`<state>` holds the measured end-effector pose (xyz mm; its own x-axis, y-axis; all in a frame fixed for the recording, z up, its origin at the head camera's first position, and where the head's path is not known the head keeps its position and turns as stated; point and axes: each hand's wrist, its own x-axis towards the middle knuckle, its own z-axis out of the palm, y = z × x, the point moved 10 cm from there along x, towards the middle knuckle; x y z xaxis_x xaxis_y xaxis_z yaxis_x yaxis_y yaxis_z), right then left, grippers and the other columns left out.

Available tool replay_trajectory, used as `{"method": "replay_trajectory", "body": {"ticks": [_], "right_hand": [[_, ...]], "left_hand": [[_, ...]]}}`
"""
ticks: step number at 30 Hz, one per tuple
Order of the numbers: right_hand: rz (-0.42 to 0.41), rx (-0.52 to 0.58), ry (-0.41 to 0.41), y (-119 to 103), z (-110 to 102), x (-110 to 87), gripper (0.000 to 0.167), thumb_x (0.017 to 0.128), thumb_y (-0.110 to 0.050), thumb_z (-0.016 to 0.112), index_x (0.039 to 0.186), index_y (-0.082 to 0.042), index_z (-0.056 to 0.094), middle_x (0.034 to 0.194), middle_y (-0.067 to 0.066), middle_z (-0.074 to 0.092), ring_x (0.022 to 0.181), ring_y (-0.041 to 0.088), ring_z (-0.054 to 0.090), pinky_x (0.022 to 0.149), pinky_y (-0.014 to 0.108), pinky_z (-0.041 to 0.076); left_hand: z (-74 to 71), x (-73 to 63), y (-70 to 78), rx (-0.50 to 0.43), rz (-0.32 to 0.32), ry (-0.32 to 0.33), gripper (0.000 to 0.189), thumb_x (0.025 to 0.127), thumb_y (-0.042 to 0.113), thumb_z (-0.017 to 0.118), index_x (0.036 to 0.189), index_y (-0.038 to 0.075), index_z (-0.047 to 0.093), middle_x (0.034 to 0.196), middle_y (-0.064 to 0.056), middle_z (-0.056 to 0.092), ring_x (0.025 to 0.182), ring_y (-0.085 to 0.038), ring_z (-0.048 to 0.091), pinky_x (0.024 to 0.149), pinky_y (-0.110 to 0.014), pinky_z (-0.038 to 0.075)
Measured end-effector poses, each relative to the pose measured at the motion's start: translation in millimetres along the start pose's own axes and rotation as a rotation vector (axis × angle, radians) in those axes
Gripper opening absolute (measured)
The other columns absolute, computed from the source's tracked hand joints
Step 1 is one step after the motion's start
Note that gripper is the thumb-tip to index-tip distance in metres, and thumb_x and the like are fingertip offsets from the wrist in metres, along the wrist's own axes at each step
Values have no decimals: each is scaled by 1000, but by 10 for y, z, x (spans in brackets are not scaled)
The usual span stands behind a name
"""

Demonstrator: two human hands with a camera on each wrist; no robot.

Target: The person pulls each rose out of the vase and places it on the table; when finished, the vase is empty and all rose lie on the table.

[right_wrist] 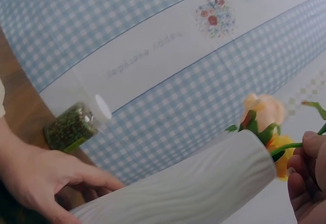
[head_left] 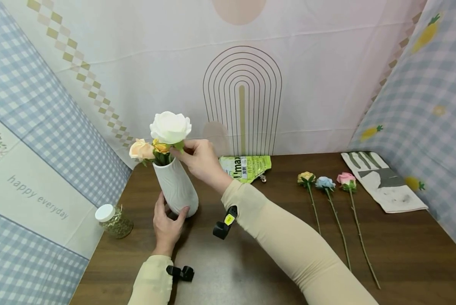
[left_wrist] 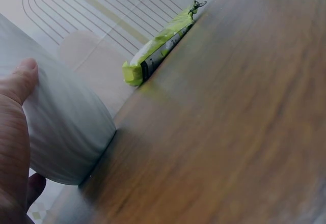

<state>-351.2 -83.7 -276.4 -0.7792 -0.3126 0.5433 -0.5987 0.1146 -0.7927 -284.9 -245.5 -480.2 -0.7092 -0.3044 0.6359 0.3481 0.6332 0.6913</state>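
A white vase with a wavy relief stands on the brown table. My left hand grips it low down, thumb on one side and fingers round the other. Above its mouth, my right hand pinches the green stem of a white rose just under the bloom. In the right wrist view that stem runs into the vase mouth. A peach rose and a yellow flower lean out of the same mouth; their lower stems are hidden inside.
To the left stands a clear jar of green bits with a white lid. A green packet lies behind by the backdrop. On the right lie a yellow rose, a blue rose, a pink rose and a printed cloth.
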Motion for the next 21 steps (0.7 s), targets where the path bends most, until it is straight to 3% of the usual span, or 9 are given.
{"method": "replay_trajectory", "body": {"ticks": [5,9,13,17,21], "right_hand": [[-10,158,51,-52,-87,3,20,89,-12,69,103,0,73,97,12,72,85,8,66,74,23,54],[-9,304,120,-50,-213,-3,20,89,-5,67,105,6,69,95,18,70,77,15,64,72,28,55],[-29,398,203,-32,-387,-11,22,89,0,66,109,8,65,95,20,67,75,13,59,68,27,51],[-38,448,263,-11,-549,-35,24,89,0,66,112,5,63,102,18,69,82,11,59,70,26,48],[-22,566,327,41,-697,-68,25,87,0,67,111,4,61,106,13,71,89,11,62,73,25,49]], "left_hand": [[-1,-2,9,3,-3,-3,89,74,25,84,148,15,37,132,-13,51,111,-28,56,77,-46,53],[1,-3,2,2,-6,-2,88,73,25,84,148,14,37,131,-13,52,110,-27,56,77,-45,53],[2,-3,9,0,3,1,88,73,23,84,147,12,38,130,-14,52,110,-27,56,76,-44,53],[11,0,12,7,6,-11,88,74,24,83,148,12,37,131,-15,51,113,-26,54,77,-44,52],[17,4,9,18,11,-19,88,75,24,83,148,12,36,132,-15,51,115,-26,53,77,-45,52]]}}
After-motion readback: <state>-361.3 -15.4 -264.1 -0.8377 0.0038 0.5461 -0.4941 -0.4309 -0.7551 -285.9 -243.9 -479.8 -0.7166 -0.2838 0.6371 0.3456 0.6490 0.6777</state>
